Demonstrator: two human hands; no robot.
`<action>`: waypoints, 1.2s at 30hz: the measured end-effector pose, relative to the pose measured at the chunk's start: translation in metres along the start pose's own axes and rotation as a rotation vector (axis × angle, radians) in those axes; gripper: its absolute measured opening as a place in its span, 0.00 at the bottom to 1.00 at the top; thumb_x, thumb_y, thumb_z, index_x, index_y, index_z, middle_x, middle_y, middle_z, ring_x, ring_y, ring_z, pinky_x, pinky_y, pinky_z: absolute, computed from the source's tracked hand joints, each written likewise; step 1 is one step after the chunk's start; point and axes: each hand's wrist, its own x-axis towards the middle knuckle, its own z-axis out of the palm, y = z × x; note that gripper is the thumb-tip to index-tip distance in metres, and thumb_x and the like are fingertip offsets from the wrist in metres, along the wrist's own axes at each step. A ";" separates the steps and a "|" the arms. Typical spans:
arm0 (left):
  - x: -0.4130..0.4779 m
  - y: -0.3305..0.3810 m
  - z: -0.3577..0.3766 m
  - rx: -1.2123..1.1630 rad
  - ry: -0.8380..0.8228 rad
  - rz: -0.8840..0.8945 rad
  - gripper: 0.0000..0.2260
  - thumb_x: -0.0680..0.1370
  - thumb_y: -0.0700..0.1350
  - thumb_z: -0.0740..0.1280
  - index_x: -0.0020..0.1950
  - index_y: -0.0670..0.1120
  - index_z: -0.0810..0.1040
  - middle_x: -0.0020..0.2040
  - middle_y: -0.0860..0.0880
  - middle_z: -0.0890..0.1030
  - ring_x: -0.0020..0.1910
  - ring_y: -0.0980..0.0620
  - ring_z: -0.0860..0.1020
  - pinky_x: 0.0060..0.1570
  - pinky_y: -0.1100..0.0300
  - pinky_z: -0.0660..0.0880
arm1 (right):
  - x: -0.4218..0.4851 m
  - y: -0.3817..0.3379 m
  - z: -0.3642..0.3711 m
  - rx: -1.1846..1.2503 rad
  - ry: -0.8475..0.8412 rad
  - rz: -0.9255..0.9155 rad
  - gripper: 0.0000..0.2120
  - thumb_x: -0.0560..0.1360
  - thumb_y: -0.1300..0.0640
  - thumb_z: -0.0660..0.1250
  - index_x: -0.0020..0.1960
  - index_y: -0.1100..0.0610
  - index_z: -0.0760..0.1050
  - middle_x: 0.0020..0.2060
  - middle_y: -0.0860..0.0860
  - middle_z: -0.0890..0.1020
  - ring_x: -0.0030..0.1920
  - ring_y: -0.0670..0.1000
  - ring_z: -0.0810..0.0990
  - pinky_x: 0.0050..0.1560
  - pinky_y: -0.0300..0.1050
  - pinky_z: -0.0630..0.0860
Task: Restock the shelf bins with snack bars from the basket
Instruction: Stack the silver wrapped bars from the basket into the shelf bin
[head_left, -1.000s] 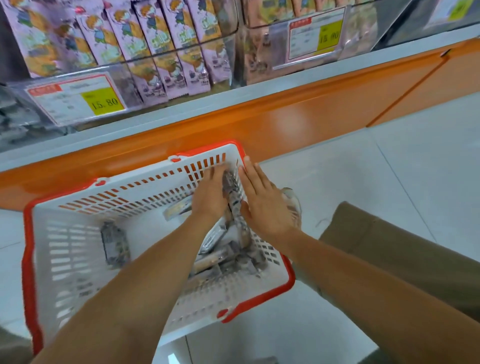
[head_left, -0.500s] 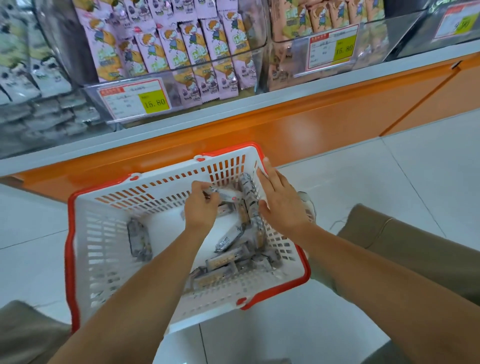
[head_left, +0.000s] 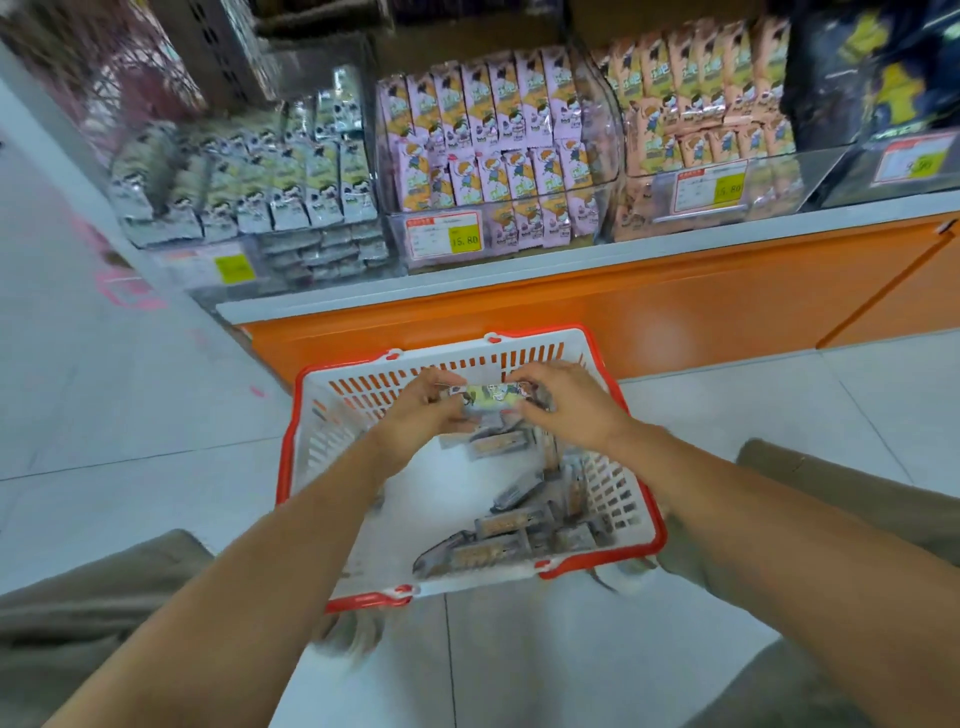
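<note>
— Both our hands have come up off the pile since half a second ago. The right one, which lay flat by the basket wall, now has the bar's other end.

— So where is the snack bar (head_left: 491, 397)?

— Level between our hands, lengthways from left to right, over the far half of the basket (head_left: 540, 331). It hangs clear of the loose bars (head_left: 498, 525) below. Blur keeps us from telling whether one bar or a small stack is held.

— And the grips?

— Our left grip (head_left: 421, 415) is clamped on the left end, fingers curled round it. Our right grip (head_left: 566, 410) pinches the right end.

— Where do the loose bars lie?

— Heaped along the basket's right wall and near right corner.

— What of the shelf?

— We see more of it, since our view has lifted. On the left is a bin of grey packs (head_left: 249, 197). A bin of pink packs (head_left: 483, 156) sits in the middle, with a price tag (head_left: 444, 236) on its front, and a bin of peach packs (head_left: 701, 119) is on the right. Below them runs the orange base (head_left: 623, 301). The basket sits on the floor (head_left: 156, 415) just before that base, between our knees.
</note>
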 end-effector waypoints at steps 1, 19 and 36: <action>-0.008 0.004 -0.005 0.015 -0.034 -0.025 0.11 0.80 0.36 0.62 0.63 0.40 0.73 0.50 0.44 0.75 0.48 0.43 0.81 0.54 0.55 0.80 | -0.001 -0.007 -0.004 -0.013 -0.013 -0.023 0.18 0.78 0.52 0.67 0.67 0.52 0.74 0.59 0.52 0.79 0.61 0.53 0.74 0.63 0.51 0.70; -0.080 0.101 -0.108 0.084 0.178 0.159 0.10 0.78 0.46 0.68 0.50 0.39 0.80 0.45 0.41 0.84 0.44 0.43 0.81 0.49 0.51 0.77 | 0.058 -0.130 -0.056 -0.094 0.315 -0.342 0.18 0.80 0.60 0.60 0.69 0.54 0.71 0.65 0.52 0.74 0.68 0.53 0.67 0.69 0.52 0.64; 0.047 0.209 -0.153 0.287 0.611 0.181 0.14 0.78 0.54 0.68 0.37 0.47 0.72 0.33 0.53 0.67 0.30 0.54 0.66 0.34 0.60 0.68 | 0.190 -0.145 -0.099 -0.244 0.252 -0.181 0.26 0.84 0.54 0.51 0.80 0.54 0.48 0.79 0.51 0.49 0.78 0.51 0.49 0.77 0.51 0.48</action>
